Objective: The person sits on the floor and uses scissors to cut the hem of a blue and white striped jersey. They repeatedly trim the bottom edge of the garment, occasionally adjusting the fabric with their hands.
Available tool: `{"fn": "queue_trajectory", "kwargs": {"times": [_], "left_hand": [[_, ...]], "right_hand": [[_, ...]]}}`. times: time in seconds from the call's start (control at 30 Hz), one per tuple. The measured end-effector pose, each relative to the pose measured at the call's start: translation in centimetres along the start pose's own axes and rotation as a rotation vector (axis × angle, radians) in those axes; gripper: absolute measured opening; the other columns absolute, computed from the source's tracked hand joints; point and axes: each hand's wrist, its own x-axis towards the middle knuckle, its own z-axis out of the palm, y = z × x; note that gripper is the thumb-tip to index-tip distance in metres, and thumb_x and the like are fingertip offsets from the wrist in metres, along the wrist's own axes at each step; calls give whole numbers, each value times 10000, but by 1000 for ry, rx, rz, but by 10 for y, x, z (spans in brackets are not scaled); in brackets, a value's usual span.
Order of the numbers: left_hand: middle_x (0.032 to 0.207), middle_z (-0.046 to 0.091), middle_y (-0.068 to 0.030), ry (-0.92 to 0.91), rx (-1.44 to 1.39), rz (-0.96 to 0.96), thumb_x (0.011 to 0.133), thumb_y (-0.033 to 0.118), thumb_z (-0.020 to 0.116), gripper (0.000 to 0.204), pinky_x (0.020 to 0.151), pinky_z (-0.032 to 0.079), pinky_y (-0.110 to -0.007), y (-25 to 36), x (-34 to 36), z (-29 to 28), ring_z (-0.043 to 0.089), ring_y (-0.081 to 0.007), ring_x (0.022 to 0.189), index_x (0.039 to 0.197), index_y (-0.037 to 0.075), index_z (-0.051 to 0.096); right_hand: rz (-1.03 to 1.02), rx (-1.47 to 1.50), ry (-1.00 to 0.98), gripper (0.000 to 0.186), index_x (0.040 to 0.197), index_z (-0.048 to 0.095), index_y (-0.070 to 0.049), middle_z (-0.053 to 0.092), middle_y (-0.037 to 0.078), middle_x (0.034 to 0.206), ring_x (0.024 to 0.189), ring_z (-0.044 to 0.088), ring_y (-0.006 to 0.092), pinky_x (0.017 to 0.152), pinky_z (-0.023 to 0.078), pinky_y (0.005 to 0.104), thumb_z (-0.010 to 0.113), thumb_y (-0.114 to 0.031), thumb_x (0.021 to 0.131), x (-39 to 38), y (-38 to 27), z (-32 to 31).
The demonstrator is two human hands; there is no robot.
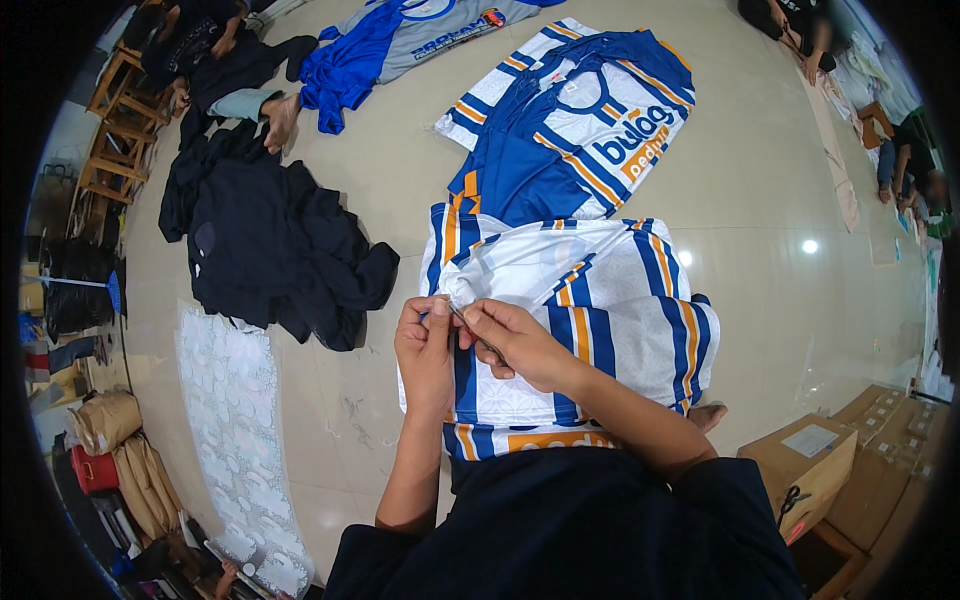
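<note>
My left hand (426,340) pinches a bit of white cloth on a white, blue and orange striped jersey (639,350) spread over my lap. My right hand (510,344) is closed beside it, its thumb near the pinched spot, holding a small dark metal tool, perhaps snips, mostly hidden by the fingers. Beyond the lap jersey, more jerseys (560,170) in the same colours lie overlapped on the floor, with blue collars and lettering.
Black garments (270,250) lie at left above a pale patterned sheet (225,420). A blue-grey shirt (340,80) lies at the back. Co-workers sit at upper left (190,45) and right (905,160). Cardboard boxes (810,460) with scissors (790,500) stand at lower right; wooden stools (118,120) upper left.
</note>
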Motion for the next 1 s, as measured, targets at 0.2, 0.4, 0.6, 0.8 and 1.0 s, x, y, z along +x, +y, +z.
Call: {"fn": "queue_trajectory", "kwargs": {"times": [0.2, 0.4, 0.6, 0.8, 1.0], "left_hand": [[885, 677, -39, -7, -23, 18, 1107, 216, 630, 171, 685, 502, -234, 2, -2, 5, 613, -86, 722, 1109, 52, 585], [891, 685, -43, -13, -3, 45, 1110, 192, 621, 144, 702, 514, -231, 0, -2, 3, 630, -86, 732, 1084, 61, 566], [885, 693, -41, -24, 34, 60, 1110, 176, 620, 134, 692, 521, -224, -2, -1, 2, 648, -82, 727, 1076, 60, 560], [897, 702, -47, -27, 71, 67, 1112, 170, 614, 142, 714, 518, -221, -6, 1, 0, 647, -76, 744, 1065, 48, 560], [916, 706, -56, -48, 47, 46, 1111, 166, 617, 157, 759, 504, -220, 0, 0, 5, 634, -68, 770, 1047, 34, 561]], "right_hand": [[32, 131, -32, 345, 1131, 583, -67, 529, -17, 902, 635, 432, 23, 510, 331, 190, 499, -401, 1155, 4, 3, -4], [52, 221, -38, 346, 1109, 587, -71, 522, -26, 884, 628, 430, 23, 506, 337, 190, 494, -401, 1158, 4, -2, -2], [59, 256, -28, 325, 1076, 585, -86, 502, -36, 844, 609, 411, 19, 500, 325, 193, 485, -383, 1163, 5, -1, 0], [46, 251, -25, 311, 1052, 578, -93, 479, -43, 806, 581, 380, 20, 492, 283, 206, 492, -371, 1162, 6, -2, 0], [38, 225, -1, 287, 1037, 575, -88, 482, -39, 785, 552, 366, 23, 482, 261, 215, 525, -347, 1149, 7, -1, -1]]}}
